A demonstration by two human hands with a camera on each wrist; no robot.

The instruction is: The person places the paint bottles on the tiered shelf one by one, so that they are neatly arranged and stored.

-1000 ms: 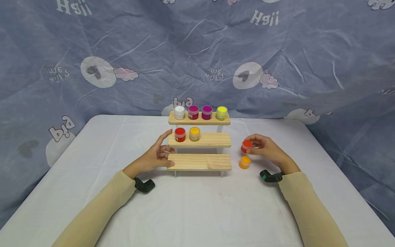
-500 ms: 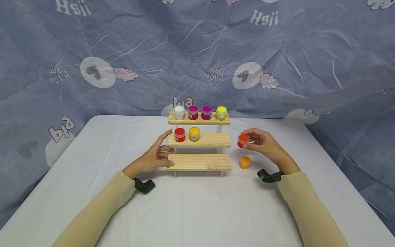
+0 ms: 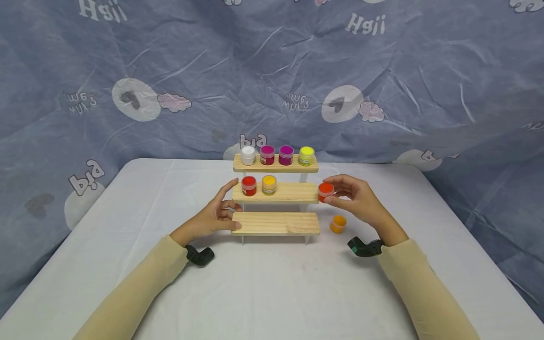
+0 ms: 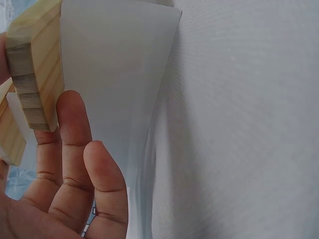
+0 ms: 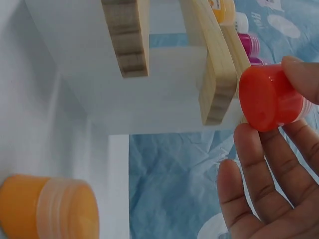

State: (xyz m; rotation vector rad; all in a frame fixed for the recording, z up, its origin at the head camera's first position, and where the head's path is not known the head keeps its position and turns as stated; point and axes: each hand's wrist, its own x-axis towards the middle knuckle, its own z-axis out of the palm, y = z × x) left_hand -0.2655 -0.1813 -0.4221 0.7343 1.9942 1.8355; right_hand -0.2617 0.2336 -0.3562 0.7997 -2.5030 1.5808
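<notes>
My right hand [image 3: 357, 200] pinches a red-orange paint jar [image 3: 326, 192] between thumb and fingers, at the right end of the middle shelf. In the right wrist view this jar [image 5: 264, 97] is off the table, its base beside the shelf's end. With my left hand [image 3: 211, 216] I grip the left end of the three-tier wooden stand [image 3: 278, 223], thumb on the lowest board and fingers beneath it. The left wrist view shows fingertips [image 4: 72, 107] against the board's underside. On the middle shelf are a red jar [image 3: 249, 186] and a yellow jar [image 3: 269, 185].
An orange paint jar [image 3: 338, 224] stands on the white table right of the stand. White [image 3: 248, 156], magenta [image 3: 267, 155], purple [image 3: 286, 155] and lime-yellow [image 3: 306, 156] jars line the top shelf. A blue-grey patterned cloth [image 3: 255, 71] hangs behind.
The right hand has carried the red-orange jar up and left, from beside the orange jar to the middle shelf's right end. The left hand keeps its grip on the stand.
</notes>
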